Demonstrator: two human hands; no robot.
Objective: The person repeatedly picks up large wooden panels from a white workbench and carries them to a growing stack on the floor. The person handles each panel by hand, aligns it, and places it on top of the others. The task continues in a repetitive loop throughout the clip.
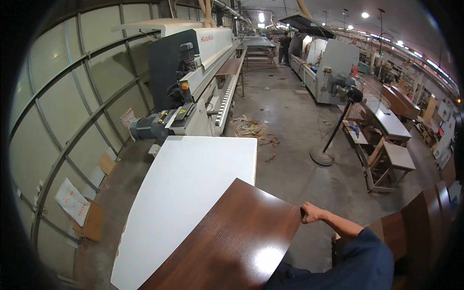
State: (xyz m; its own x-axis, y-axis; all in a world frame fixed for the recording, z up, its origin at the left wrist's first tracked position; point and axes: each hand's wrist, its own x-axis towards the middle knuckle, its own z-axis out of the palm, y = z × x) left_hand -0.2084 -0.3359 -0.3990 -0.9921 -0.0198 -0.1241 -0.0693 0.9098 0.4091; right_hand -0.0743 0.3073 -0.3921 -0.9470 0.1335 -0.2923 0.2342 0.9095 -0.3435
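Note:
A glossy dark brown wood-grain panel (237, 227) lies slanted over a white board (193, 164), its far corner resting near the board's middle. My right hand (313, 212) grips the panel's right far corner, fingers curled round the edge. The right arm, in a dark blue sleeve (360, 258), reaches in from the lower right. The panel's near end runs out of the picture at the bottom. My left hand does not show.
A long edge-banding type machine (212, 43) with a motor (152, 126) stands beyond the white board. To the right are a pedestal fan (322, 155), low benches (391, 125) and stacked brown panels (415, 222). Tangled strips (249, 127) lie on the floor. A person (284, 48) stands far off.

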